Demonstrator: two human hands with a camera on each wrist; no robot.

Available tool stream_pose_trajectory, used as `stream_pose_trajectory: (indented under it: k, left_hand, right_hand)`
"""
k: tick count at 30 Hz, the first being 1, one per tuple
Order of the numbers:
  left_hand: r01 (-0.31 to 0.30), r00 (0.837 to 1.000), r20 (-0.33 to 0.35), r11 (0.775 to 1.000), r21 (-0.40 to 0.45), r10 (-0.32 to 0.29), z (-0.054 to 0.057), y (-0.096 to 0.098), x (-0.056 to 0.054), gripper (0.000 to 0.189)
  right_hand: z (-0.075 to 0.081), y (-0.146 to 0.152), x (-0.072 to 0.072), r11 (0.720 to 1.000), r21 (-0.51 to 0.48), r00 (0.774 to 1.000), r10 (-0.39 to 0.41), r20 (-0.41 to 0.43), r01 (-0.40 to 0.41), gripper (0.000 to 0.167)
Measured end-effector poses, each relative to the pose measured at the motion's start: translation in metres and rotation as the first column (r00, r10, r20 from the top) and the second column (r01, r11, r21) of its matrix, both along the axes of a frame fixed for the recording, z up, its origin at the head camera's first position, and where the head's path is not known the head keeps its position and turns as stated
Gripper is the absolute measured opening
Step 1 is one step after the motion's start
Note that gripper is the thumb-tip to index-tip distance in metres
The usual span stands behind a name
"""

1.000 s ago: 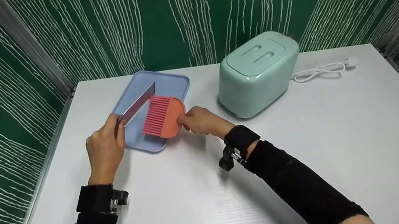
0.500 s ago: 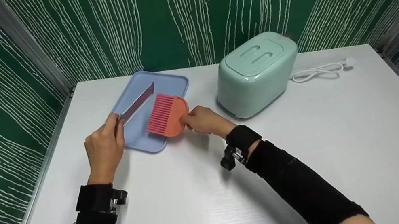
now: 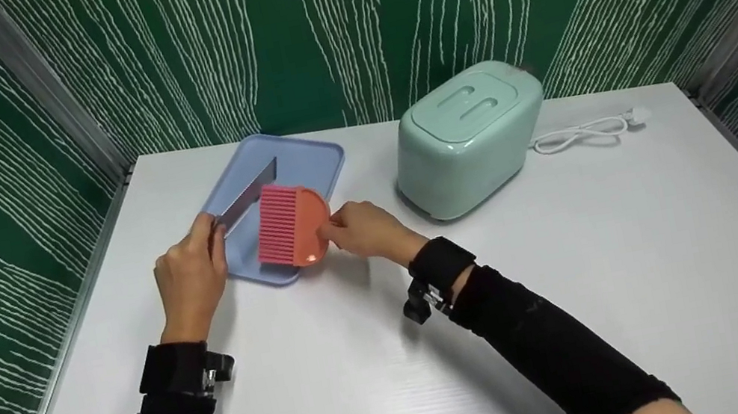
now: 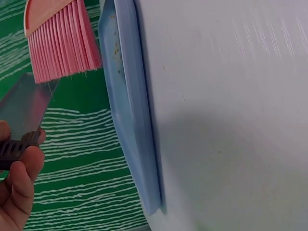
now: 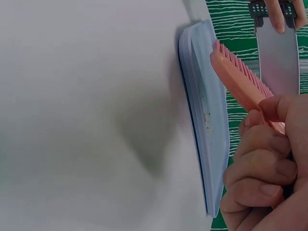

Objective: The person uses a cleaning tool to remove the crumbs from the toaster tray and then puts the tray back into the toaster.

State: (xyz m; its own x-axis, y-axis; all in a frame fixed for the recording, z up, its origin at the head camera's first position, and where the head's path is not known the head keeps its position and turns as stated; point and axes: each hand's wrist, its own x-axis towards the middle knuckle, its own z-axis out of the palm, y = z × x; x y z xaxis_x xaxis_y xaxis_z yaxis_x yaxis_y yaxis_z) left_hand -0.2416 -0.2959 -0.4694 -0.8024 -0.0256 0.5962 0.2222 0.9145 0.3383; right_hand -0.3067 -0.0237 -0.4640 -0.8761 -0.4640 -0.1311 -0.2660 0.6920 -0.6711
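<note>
Head view: shows left hand (image 3: 191, 276), fingers pinched closed on the end of a grey scraper (image 3: 251, 196), probably to leave its flat face free; shows right hand (image 3: 369, 230) gripping a pink-bristled brush (image 3: 293, 226) by its orange end, both tools raised over the blue tray (image 3: 310, 153), bristles toward the scraper. At right, mint-green appliance (image 3: 473, 151), white cord (image 3: 584, 135) looped, presumably against snagging. Left wrist view: shows fingertips bent round the scraper's dark, slotted grip; cannot tell whether bristles touch the blade. Right wrist view: shows thumb pressed on brush, other fingers curled, crumbs (image 5: 207, 120) in tray. Can read no brand or label anywhere.
</note>
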Motion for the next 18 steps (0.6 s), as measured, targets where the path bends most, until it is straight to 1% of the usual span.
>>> stream_pose_trajectory:
  k: [3,8,14,18]
  left_hand:
    - [0.007,1.0,-0.007,1.0,0.001,-0.007,0.0,0.0,0.0,0.018]
    - [0.022,0.999,-0.036,1.0,0.012,-0.022,0.003,-0.001,0.0,0.017]
    - [0.051,0.998,-0.031,0.998,0.032,-0.05,0.002,-0.001,0.002,0.016]
    - [0.066,0.997,-0.052,0.998,0.024,-0.064,0.002,-0.001,0.002,0.014]
  right_hand:
    - [0.001,-0.002,0.001,1.0,0.003,0.999,0.001,-0.039,-0.001,0.045]
    - [0.001,-0.001,-0.002,0.999,-0.02,0.997,-0.042,-0.062,0.041,0.045]
    - [-0.003,0.003,-0.009,0.993,-0.037,0.993,-0.115,-0.013,0.114,0.046]
    - [-0.005,0.007,-0.013,0.987,-0.041,0.988,-0.154,0.028,0.155,0.047]
